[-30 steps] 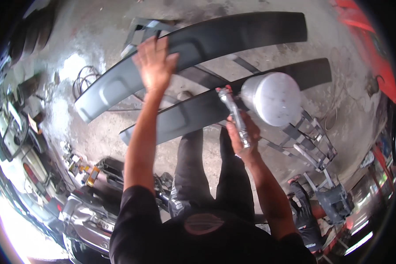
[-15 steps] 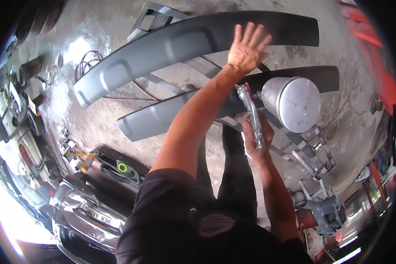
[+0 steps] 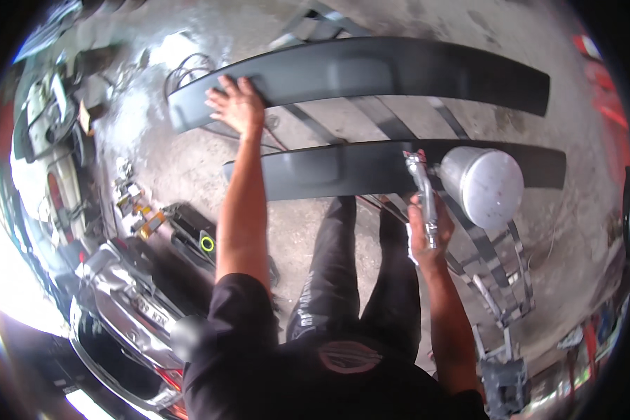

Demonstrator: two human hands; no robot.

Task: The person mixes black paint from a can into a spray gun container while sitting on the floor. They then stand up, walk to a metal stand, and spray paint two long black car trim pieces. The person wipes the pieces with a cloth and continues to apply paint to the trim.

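Observation:
My left hand (image 3: 238, 105) is open, fingers spread, over the left end of the far dark grey curved panel (image 3: 364, 66). Its palm seems to touch the panel's surface, though I cannot tell for certain. My right hand (image 3: 430, 234) is closed round the handle of a metal spray gun (image 3: 421, 180), which has a large silver cup (image 3: 493, 189) on its right. Gun and cup are above the nearer dark grey panel (image 3: 315, 170) and hide part of it. A bit of something white (image 3: 411, 246) shows beside my right palm.
Both panels lie across a metal frame stand (image 3: 381, 117) on the concrete floor. A hose (image 3: 189, 66) coils by the far panel's left end. Car parts (image 3: 56, 140) and a silver bumper (image 3: 129, 301) are on the left. Red equipment (image 3: 605, 91) stands on the right.
My left hand has swept left, from the far panel's right part to its left end. My right hand still holds the spray gun. The whole view has shifted somewhat.

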